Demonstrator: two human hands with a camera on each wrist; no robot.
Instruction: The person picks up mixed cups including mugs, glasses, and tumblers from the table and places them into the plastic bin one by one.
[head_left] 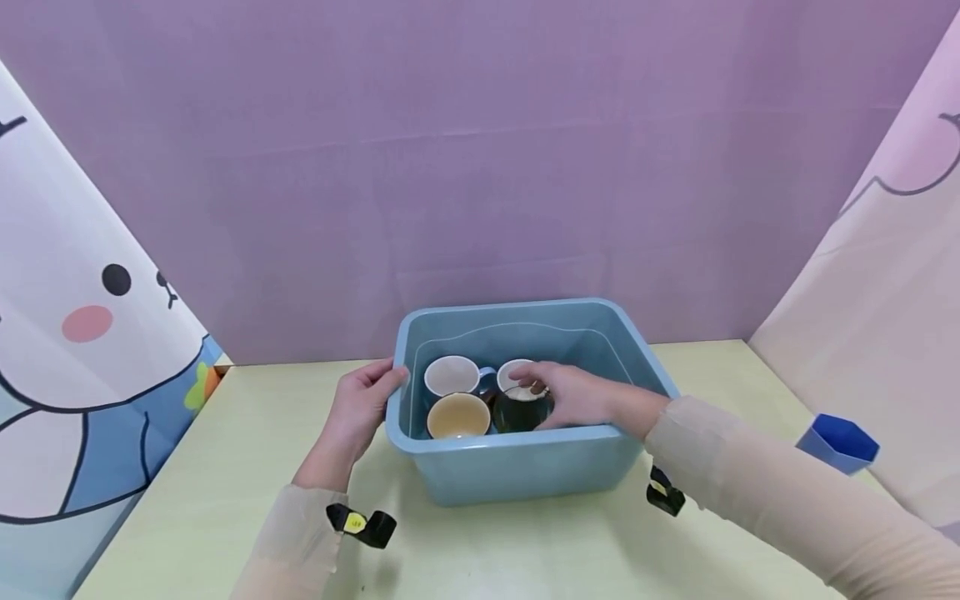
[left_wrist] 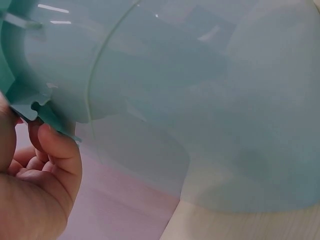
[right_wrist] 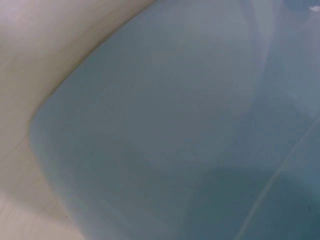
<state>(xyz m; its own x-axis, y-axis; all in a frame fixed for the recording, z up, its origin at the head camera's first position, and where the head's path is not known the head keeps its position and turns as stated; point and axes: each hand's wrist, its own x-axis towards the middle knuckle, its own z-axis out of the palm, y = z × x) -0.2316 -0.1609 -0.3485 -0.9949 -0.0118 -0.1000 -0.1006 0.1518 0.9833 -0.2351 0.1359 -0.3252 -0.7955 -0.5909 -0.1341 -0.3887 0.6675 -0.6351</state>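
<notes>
A light blue plastic basin (head_left: 525, 473) stands on the pale table with several cups inside. My left hand (head_left: 358, 410) grips its left rim, thumb on top; in the left wrist view, curled fingers of that left hand (left_wrist: 47, 185) hold the rim's underside. Reaching over the basin's right side, my right hand (head_left: 579, 397) holds a dark green cup (head_left: 519, 415) at the front of the group. Left of it sits a cup with a tan inside (head_left: 458, 417). Behind are a white-lined mug (head_left: 452, 377) with a blue handle and another white-lined cup (head_left: 512, 377), partly covered by fingers.
A small blue hexagonal container (head_left: 838, 443) stands at the table's right, partly behind my right sleeve. A purple cloth backdrop (head_left: 480, 183) rises behind the basin, with printed cartoon cloths at both sides. In the right wrist view the basin wall (right_wrist: 150, 125) fills most of the picture.
</notes>
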